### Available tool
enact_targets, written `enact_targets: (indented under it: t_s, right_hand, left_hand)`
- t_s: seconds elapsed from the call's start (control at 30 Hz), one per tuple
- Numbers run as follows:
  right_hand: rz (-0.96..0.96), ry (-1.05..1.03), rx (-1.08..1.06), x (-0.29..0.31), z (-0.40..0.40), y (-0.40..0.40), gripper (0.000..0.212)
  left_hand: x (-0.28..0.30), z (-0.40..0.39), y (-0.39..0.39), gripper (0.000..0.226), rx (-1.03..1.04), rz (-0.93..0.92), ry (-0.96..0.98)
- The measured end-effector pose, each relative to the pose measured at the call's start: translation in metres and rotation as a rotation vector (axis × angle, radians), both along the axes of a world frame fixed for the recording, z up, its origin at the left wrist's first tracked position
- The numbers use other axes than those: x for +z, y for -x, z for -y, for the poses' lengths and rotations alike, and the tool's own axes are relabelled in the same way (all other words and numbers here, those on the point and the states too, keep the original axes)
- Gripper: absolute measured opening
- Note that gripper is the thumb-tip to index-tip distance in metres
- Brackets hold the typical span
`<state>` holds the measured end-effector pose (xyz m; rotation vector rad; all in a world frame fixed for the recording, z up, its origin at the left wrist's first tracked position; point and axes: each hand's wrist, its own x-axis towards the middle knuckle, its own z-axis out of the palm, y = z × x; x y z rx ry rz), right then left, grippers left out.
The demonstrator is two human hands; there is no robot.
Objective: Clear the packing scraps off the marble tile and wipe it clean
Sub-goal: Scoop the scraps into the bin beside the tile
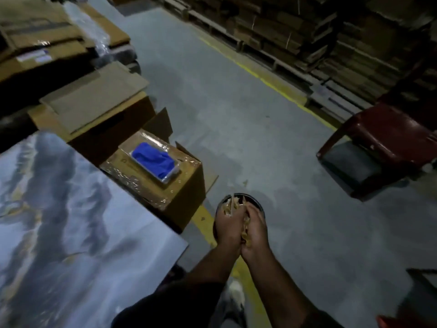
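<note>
Scraps (236, 205) are held cupped between left hand (228, 229) and right hand (256, 230), directly over the bin (256, 202).

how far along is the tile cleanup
The marble tile looks mostly scrap-free, though blur hides small bits. In hand: the left hand and right hand cup scraps over the dark bin. Left: wiping; the blue cloth lies packaged on a box.

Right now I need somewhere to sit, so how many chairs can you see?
1 for certain: a dark red plastic chair on the floor at the right, beside the cardboard stacks. A red shape at the bottom right corner is too cropped to identify.
</note>
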<state>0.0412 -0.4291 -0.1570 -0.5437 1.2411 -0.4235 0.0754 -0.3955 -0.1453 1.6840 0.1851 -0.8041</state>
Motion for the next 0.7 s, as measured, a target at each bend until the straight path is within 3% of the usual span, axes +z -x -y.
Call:
enact_targets:
  t_s: [0.2,0.33,0.53,0.7]
  right_hand:
    - [0.004,-0.225,0.004,-0.145,0.073,-0.001,0.043]
    - [0.071,-0.37,0.013,-0.22,0.103,-0.012,0.05]
    - [0.086,-0.465,0.033,-0.284,0.125,-0.032,0.059]
    - [0.082,-0.47,0.013,-0.31,0.136,-0.032,0.071]
  left_hand:
    - [-0.139,0.068,-0.004,0.065,0.058,-0.249,-0.063]
    - [-0.21,0.096,-0.022,0.06,0.054,-0.275,-0.116]
    - [-0.272,0.109,-0.04,0.06,0.172,-0.448,-0.005]
    - [-0.297,0.11,-0.061,0.059,0.103,-0.571,0.066]
